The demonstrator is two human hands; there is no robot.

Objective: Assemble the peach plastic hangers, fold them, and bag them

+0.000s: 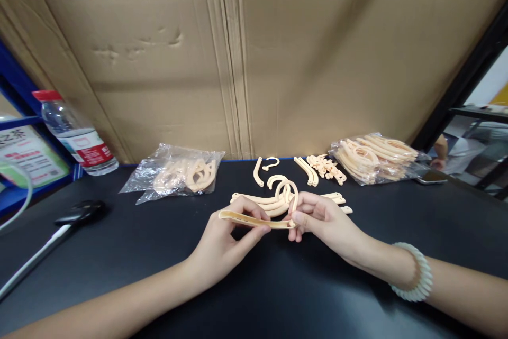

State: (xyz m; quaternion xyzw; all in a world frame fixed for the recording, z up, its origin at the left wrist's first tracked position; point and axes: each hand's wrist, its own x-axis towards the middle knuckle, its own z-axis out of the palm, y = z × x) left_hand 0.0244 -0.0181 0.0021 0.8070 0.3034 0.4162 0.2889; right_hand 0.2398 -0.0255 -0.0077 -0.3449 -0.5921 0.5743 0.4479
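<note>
My left hand [224, 241] is closed on a beige plastic hanger arm [240, 218], thumb below and fingers above, its hollow side facing me. My right hand [331, 222] pinches a beige hanger hook [295, 196] at the arm's right end. The hook's curve rises above my fingers, and its base meets the arm there; whether the two are joined I cannot tell. Just behind my hands lie several beige hanger arms [254, 200] with a hook [277, 180] among them, partly hidden by my fingers.
Farther back lie a single hanger arm [258, 172], a loose hook [271, 163], more arms [305, 171] and a pile of small beige parts [327, 167]. Plastic bags hold hooks [202, 175] at left and arms [381, 154] at right. A bottle [81, 135] and black mouse-like device [79, 212] stand left.
</note>
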